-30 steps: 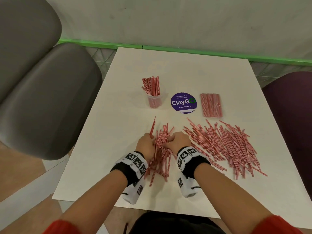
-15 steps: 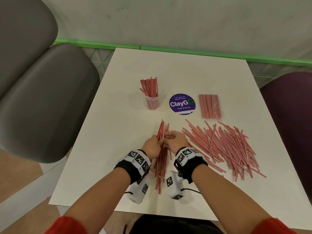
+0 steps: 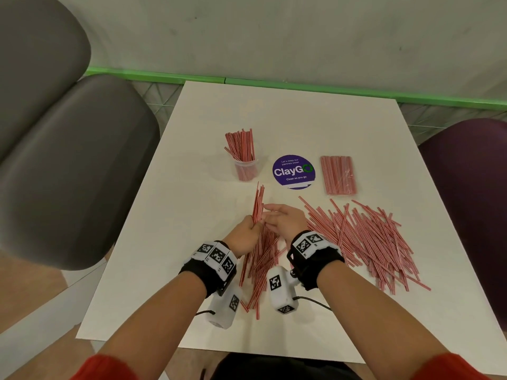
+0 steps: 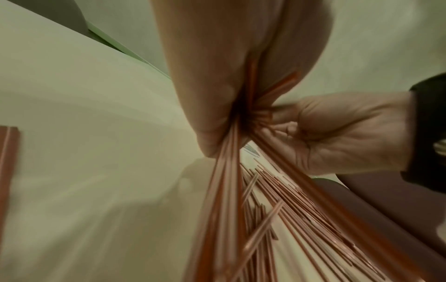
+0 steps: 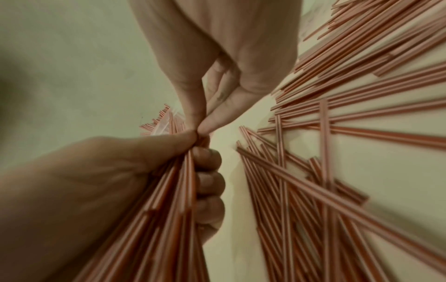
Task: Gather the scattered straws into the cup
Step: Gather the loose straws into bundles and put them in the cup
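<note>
Straws lie on a white table (image 3: 192,165) in several groups. One bundle (image 3: 259,200) is gripped in the left hand (image 3: 242,235), whose fingers curl round it about mid-length; its far ends point up toward the cup (image 3: 246,170) and its near ends fan out down onto the table between the two wrists. The right hand (image 3: 286,222) is just beside the left, fingers loosely extended toward the bundle; in the right wrist view its thumb and fingertip (image 5: 210,122) meet at the top of the left fist, but whether they pinch a straw cannot be told.

Around them: one clear cup standing upright beyond the hands, already holding a sheaf of straws that lean left and stick out above its rim. One round purple sticker (image 3: 293,171) reading "ClayGo" lies just right of the cup. One flat, neat pack of straws (image 3: 338,174) lies right of the sticker. One large loose pile (image 3: 365,239) spreads across the table to the right of the right hand, too many straws to count, crossing each other at all angles.

Between the raised bundle and the cup the tabletop is bare. One grey chair (image 3: 68,165) stands left of the table and one dark purple chair (image 3: 472,193) to the right.
</note>
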Available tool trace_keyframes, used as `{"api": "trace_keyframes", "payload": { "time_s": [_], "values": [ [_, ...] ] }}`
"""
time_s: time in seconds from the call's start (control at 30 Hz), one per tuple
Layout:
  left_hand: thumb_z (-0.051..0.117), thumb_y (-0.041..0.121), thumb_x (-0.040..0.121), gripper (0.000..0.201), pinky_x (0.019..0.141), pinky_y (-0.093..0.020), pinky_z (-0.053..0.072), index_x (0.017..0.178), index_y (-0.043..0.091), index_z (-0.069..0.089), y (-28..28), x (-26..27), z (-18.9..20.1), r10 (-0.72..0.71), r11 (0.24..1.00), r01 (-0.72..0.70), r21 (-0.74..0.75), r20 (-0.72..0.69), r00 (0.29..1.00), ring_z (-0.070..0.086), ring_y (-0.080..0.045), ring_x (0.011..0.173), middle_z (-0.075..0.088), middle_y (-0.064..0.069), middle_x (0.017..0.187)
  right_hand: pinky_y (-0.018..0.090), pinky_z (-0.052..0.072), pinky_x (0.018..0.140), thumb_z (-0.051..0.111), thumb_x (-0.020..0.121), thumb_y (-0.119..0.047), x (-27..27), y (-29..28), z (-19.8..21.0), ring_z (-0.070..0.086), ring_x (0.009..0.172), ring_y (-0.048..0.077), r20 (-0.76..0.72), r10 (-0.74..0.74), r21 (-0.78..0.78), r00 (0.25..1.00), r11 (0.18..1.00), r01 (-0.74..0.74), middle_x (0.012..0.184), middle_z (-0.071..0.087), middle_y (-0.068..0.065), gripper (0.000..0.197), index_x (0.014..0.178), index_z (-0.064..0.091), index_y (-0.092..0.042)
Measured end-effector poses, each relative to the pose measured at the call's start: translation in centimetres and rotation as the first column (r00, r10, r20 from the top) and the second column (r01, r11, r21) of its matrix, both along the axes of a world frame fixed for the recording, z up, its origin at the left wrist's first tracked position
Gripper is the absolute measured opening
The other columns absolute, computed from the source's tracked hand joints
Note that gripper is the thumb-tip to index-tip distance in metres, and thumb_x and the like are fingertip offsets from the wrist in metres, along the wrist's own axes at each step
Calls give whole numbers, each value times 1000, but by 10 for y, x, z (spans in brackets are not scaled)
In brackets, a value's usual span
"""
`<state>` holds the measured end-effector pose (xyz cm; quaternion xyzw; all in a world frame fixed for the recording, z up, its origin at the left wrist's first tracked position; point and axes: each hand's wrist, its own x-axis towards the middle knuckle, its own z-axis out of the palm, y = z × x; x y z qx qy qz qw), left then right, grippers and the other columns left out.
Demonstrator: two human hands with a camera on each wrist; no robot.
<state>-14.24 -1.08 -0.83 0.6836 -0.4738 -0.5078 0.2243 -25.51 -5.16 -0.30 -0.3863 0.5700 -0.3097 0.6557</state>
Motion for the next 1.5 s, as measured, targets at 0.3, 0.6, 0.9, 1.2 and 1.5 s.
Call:
{"api": "trace_keyframes", "payload": {
  "time_s": [0.3,0.6,0.9,1.2,1.5],
  "values": [
    [34,13,101,13,62,-24,37,109,13,44,-4,2,19,171,966,-230,-121,-367,914,41,-11,62,45,1,71,21,56,65,62,88,-11,4,-3,7,60,66,12,-19,-99,-176,995,980,95,80,60,6,5,91,63,-7],
    [36,19,101,7,57,-21,43,96,19,41,-27,9,60,404,756,-608,-242,-559,725,44,-7,59,47,4,74,25,52,51,22,95,-58,19,9,32,55,51,17,220,98,273,971,949,-158,68,58,10,62,87,57,-7],
    [38,23,100,18,79,-25,44,100,16,55,-21,12,59,424,787,-596,-159,-563,710,52,-10,78,56,6,81,14,21,33,33,94,-57,25,3,54,32,33,2,108,409,37,906,909,-415,57,47,-2,49,72,52,-18],
    [34,32,100,33,56,-22,40,96,8,55,-23,10,62,398,853,-513,-100,-513,761,52,-9,63,59,3,80,13,17,33,31,100,-39,33,5,54,27,33,1,72,398,-134,914,912,-387,60,32,-1,34,75,44,-19],
    [47,20,96,13,63,-26,49,105,11,49,-45,24,91,409,697,-657,-288,-592,694,59,-13,65,61,-4,75,13,17,35,33,100,-37,29,0,57,21,37,1,28,488,-158,872,864,-479,55,28,-8,32,73,33,-21]
  ]
}}
